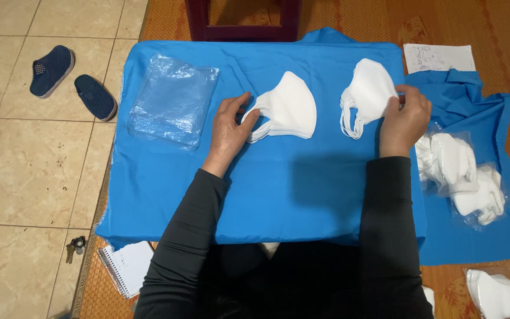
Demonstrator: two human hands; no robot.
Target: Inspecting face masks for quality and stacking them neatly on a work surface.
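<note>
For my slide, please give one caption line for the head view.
Left hand touches one white mask stack, right hand holds another over blue cloth.

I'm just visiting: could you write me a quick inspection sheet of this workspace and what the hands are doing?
Surface: blue cloth spread over a low table, wrinkled at the right.
Job's things: two stacks of white masks; left stack touched by the left hand, right stack in the grip of the right hand.
Clutter: pile of clear plastic bags; bagged masks at right; paper sheet.
Hands: left fingers rest on the stack's edge; right fingers pinch theirs.
Cables: nothing seen.
Surroundings: tiled floor with dark blue shoes, keys, spiral notebook, woven mat.
</note>
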